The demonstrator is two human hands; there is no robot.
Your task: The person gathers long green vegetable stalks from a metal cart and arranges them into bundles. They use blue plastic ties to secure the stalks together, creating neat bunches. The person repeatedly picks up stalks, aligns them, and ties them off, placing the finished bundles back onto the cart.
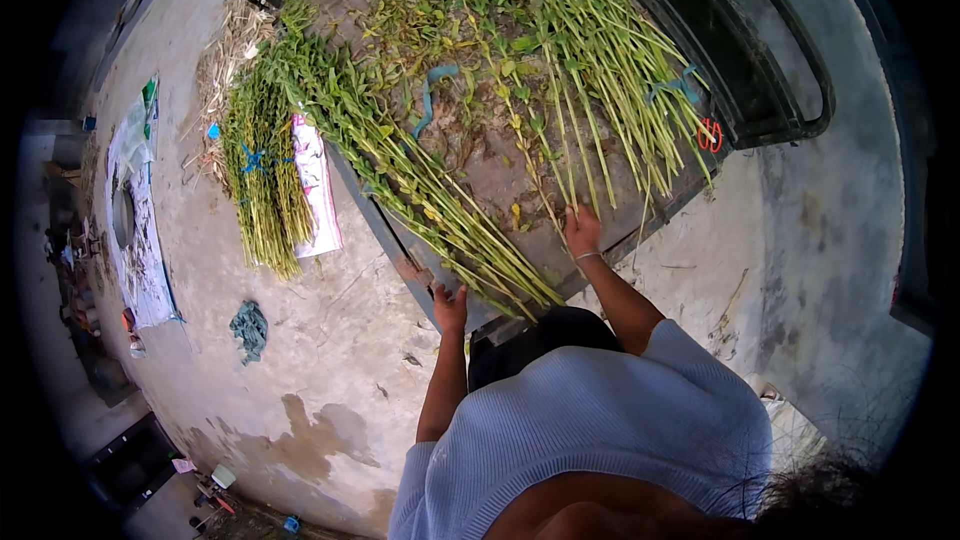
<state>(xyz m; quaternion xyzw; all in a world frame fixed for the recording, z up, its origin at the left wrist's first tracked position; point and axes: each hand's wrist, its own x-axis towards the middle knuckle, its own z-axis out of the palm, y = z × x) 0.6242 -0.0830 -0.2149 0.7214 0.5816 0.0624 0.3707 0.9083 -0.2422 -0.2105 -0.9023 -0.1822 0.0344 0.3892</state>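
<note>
A long, thin plant stalk with yellowing leaves (533, 160) runs over the cart bed toward me, and my right hand (581, 231) is closed around its near end. My left hand (451, 308) is at the bed's left front edge, thumb and fingers apart, with nothing visible in it. Just right of it lies a row of leafy green stalks (440, 215), cut ends toward me. A thicker pile of green stalks (625, 110) covers the bed's right side, near a blue strip (676, 86). Another blue strip (432, 100) rests mid-bed.
Dark metal side rails (760, 50) border the cart bed (600, 285). On the concrete floor at left stand tied green bundles (262, 155) beside a white sack (317, 190). Farther left are a crumpled dark green cloth (249, 330) and a pale sheet (150, 275). An orange loop (709, 135) hangs at the right corner.
</note>
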